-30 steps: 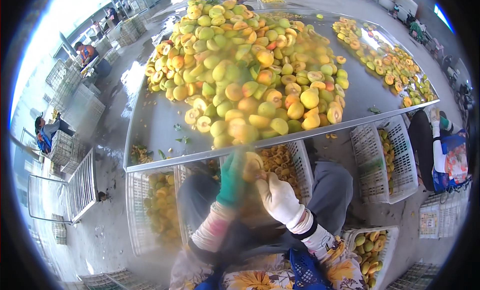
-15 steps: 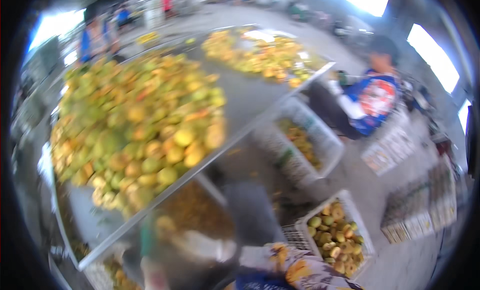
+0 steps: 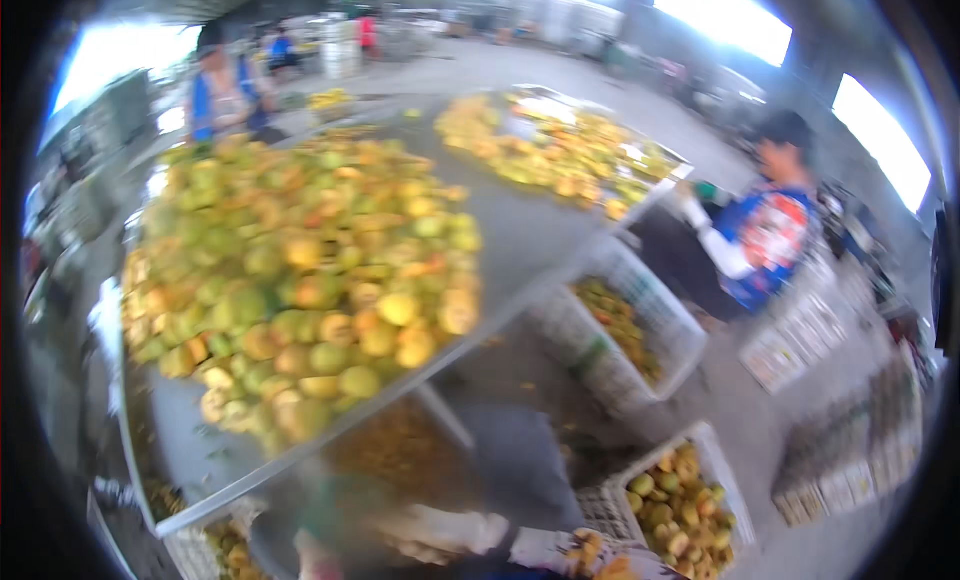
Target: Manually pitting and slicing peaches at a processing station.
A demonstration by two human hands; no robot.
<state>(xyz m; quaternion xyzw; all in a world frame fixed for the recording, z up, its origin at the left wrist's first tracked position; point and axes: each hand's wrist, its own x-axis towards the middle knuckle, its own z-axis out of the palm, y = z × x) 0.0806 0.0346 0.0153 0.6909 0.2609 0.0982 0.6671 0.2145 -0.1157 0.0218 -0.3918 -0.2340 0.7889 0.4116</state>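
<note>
A large heap of round yellow, green and orange fruit (image 3: 300, 280) lies on the metal table (image 3: 540, 220) before me. My right hand (image 3: 410, 532), in a pale covering below a flowered sleeve, is below the table's near edge, and motion smears its fingers. To its left is my left hand (image 3: 318, 558), cut by the lower rim and also blurred. A blurred green shape (image 3: 325, 505) shows right above the left hand; I cannot tell whether it is held. Behind my hands is a container with brownish-orange pieces (image 3: 405, 445), partly hidden under the table edge.
To my right stands a white crate (image 3: 735, 480) of fruit, with another white crate (image 3: 680, 355) beyond it. A person in a blue vest (image 3: 775, 235) sits there; another person (image 3: 225, 95) is at the far left. Stacked crates (image 3: 850, 460) stand far right. More fruit (image 3: 560, 155) lies on the table's far end.
The whole view has shifted, so the table and crates sit lower and slightly to the right. My right hand and the green shape appear lower in the view, still blurred.
</note>
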